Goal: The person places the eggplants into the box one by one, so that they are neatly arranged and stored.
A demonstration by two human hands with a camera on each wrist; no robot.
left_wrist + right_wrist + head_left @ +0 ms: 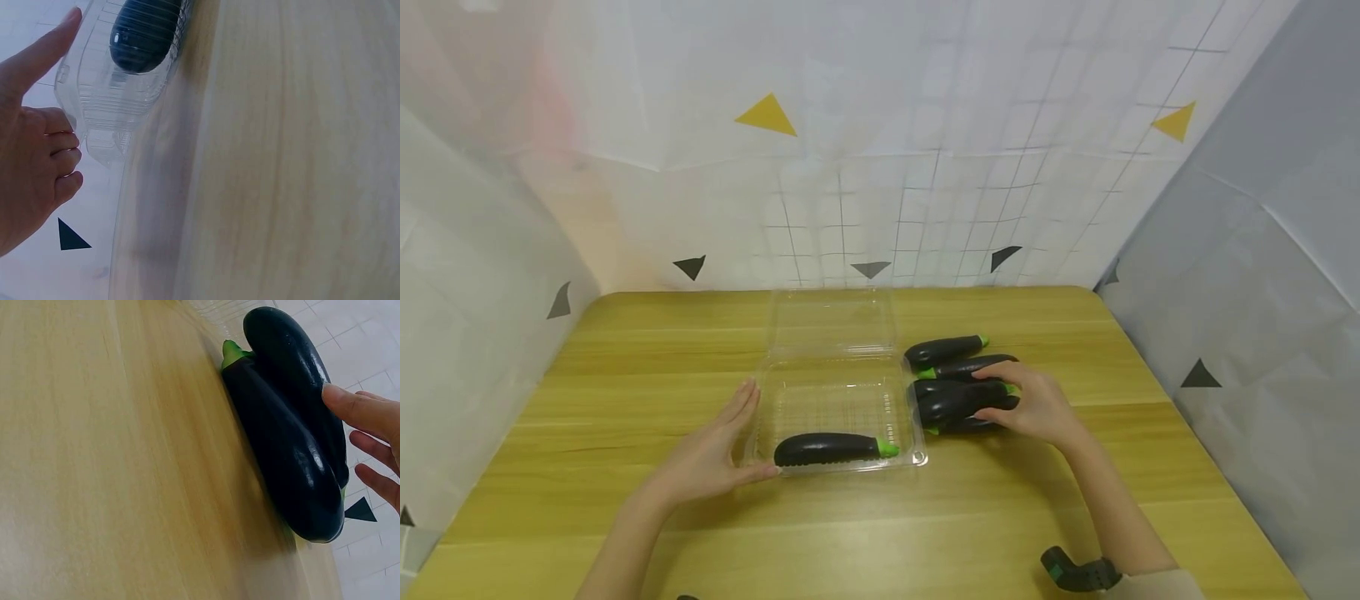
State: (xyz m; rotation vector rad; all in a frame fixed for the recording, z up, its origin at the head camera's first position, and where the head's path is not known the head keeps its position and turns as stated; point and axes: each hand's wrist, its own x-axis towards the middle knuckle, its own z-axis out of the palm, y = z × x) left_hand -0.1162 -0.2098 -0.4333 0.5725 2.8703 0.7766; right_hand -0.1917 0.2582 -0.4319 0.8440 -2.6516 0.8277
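Note:
A clear plastic clamshell container (842,371) lies with its lid folded back on the table. One dark eggplant (827,448) with a green stem end lies along its front side. My left hand (718,454) holds the container's front left corner, thumb (53,40) at the front and fingers at the left side. To the container's right, my right hand (1030,400) grips another eggplant (287,369) from above, thumb on its near side and fingers reaching over the far side. That eggplant overlaps a nearer eggplant (275,440) whose green stem end points toward the container.
Behind the gripped eggplant lie two more eggplants, one (943,351) farthest back and one (962,367) partly under my right fingers. The wooden table (865,542) ends at a paper-covered back wall (820,225). A dark strap (1078,573) is on my right wrist.

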